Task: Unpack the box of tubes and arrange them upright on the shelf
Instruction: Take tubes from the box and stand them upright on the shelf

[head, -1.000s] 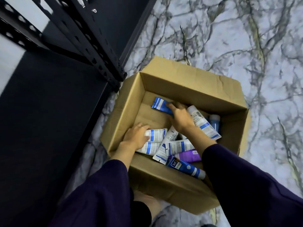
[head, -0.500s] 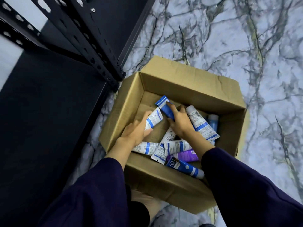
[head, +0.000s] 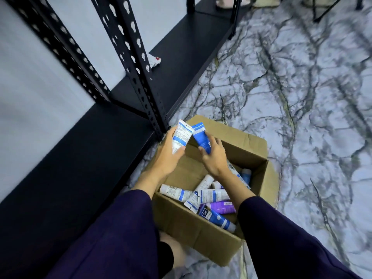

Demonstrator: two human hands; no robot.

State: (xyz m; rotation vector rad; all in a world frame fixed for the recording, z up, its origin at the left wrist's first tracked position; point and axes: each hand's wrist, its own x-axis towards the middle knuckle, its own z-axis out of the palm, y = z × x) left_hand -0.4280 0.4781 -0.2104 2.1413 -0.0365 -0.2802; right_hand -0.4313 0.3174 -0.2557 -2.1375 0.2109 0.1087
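above the box (head: pixel 203 238), left hand (head: pixel 169 156) grips a white tube (head: pixel 180 135), right hand (head: pixel 214 156) a blue tube (head: pixel 202 137), both now lifted out; label illegible.

A dark blue tube (head: pixel 217 217) at the cardboard box's (head: pixel 193 228) near edge carries 1 readable word in white, "Sali" (its last letters uncertain). Print on the other tubes, including the 2 held up, is too blurred to read.
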